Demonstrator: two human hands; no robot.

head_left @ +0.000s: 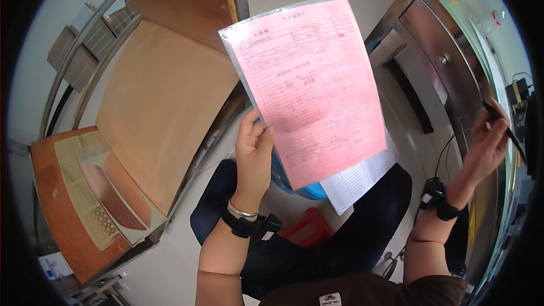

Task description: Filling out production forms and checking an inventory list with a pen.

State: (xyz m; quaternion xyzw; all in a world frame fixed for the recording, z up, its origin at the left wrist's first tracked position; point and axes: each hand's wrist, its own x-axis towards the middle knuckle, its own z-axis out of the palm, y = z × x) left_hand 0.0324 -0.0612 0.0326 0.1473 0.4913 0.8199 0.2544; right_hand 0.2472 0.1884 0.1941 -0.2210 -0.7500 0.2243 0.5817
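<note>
My left hand (253,150) grips the left edge of a pink printed form (317,90) in a clear plastic sleeve, thumb on its front. The form is held up and slightly tilted above my lap. Behind its lower corner, a white sheet with a printed grid (362,178) shows in part. Out to the right, beside the metal desk, my right hand (488,139) is closed around a slim black pen (492,111). Both wrists carry black strapped devices, and a metal bangle (242,211) circles the left one.
A wooden-topped cart (164,96) with raised ends stands at the left, flat patterned panels (110,192) on its near end. At the right is a metal desk (439,39) with a drawer and glass top. Blue (309,191) and red (310,228) plastic items show near my legs.
</note>
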